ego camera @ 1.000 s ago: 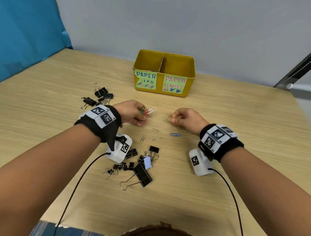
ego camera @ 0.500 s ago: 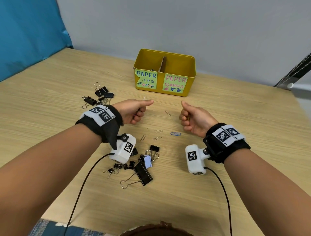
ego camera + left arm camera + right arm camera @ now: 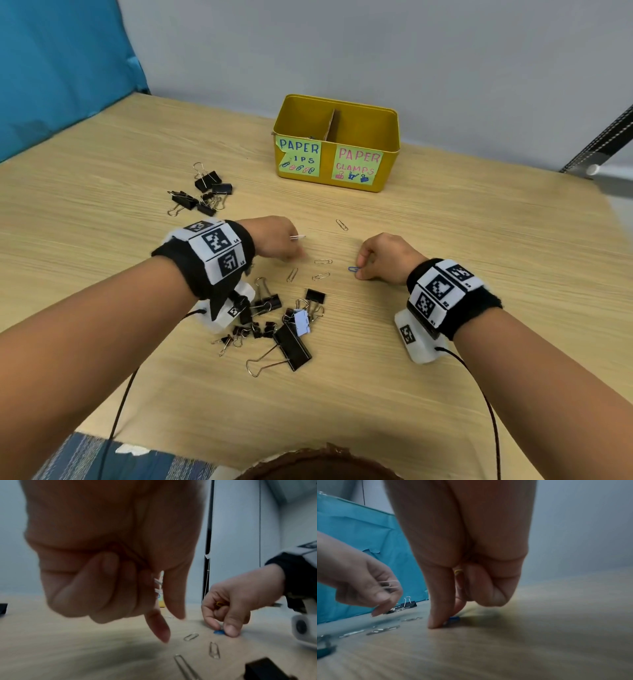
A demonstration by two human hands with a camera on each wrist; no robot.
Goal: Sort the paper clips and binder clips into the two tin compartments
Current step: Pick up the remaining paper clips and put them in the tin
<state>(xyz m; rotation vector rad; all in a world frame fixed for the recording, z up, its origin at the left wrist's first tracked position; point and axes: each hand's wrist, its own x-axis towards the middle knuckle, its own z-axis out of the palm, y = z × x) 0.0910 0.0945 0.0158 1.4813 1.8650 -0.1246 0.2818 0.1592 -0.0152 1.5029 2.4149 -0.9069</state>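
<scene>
The yellow tin (image 3: 388,144) stands at the back, split by a card divider (image 3: 329,124), with labels PAPER CLIPS left and PAPER CLAMPS right. My left hand (image 3: 295,254) hovers low over the table and grips white paper clips (image 3: 298,236) (image 3: 158,582) in its curled fingers, index finger (image 3: 159,627) pointing down. My right hand (image 3: 360,270) pinches a blue paper clip (image 3: 352,269) (image 3: 453,618) against the table and keeps a yellow paper clip (image 3: 458,571) (image 3: 219,603) tucked in its palm. Silver paper clips (image 3: 323,261) lie loose between the hands.
One more silver clip (image 3: 341,224) lies nearer the tin. A heap of black binder clips (image 3: 291,329) sits by my left wrist. A second heap of binder clips (image 3: 205,193) lies at the far left. A blue screen (image 3: 61,68) borders the table's left side.
Both hands have come back from in front of the tin and dropped to the table. My right thumb and finger have closed on the blue clip.
</scene>
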